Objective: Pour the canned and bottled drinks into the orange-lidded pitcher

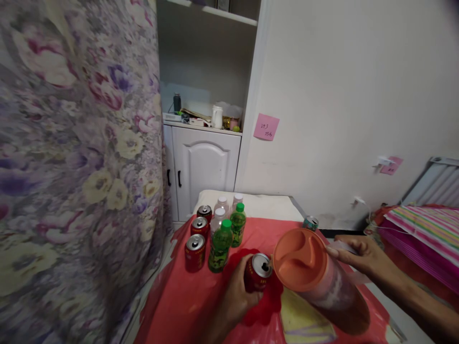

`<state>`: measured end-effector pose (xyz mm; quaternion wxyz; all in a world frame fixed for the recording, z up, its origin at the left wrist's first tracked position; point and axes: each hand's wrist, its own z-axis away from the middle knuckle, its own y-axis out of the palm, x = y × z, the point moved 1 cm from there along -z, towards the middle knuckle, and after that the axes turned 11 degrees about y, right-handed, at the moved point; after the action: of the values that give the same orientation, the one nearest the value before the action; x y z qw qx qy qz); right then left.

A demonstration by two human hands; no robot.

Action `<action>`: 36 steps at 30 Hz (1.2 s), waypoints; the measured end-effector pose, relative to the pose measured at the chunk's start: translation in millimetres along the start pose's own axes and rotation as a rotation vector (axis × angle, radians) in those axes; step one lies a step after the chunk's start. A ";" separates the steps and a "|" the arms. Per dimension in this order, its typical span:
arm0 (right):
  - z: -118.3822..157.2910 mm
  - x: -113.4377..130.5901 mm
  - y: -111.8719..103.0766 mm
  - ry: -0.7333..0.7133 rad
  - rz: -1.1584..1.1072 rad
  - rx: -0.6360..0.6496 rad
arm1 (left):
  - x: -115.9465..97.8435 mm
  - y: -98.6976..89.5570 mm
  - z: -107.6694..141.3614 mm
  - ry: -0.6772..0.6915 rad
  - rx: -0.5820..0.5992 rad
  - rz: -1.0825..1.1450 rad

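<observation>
My left hand (238, 291) is closed around a red can (256, 274) with an open top. My right hand (353, 253) grips the handle side of a clear pitcher (335, 291) with an orange lid (300, 259). The pitcher is tilted left, its spout right beside the can's opening, and dark reddish liquid shows inside it. Below the can lies a red scalloped mat (265, 306). A folded yellow cloth (304, 317) is under the pitcher.
Left of the can stand green bottles (220, 248), clear white-capped bottles (219, 217) and red cans (195, 252) on the red-covered table (186, 306). A teal can (310, 222) is behind the pitcher. A floral curtain (79, 167) hangs left.
</observation>
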<state>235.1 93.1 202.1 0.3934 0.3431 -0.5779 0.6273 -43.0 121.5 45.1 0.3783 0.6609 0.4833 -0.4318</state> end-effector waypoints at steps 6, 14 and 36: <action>-1.0 -3.4 -0.3 0.012 0.001 0.007 | -1.3 0.1 -1.3 0.000 0.010 0.006; -7.5 -14.7 -1.8 -0.008 0.012 -0.007 | -4.7 0.3 -0.9 -0.017 0.012 0.003; -11.2 -16.0 1.9 0.009 -0.016 -0.037 | 0.6 -0.5 0.7 -0.002 -0.011 0.029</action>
<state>240.9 102.6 186.0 0.4072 0.3375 -0.5847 0.6151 -43.6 121.1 44.3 0.3885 0.6653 0.4759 -0.4242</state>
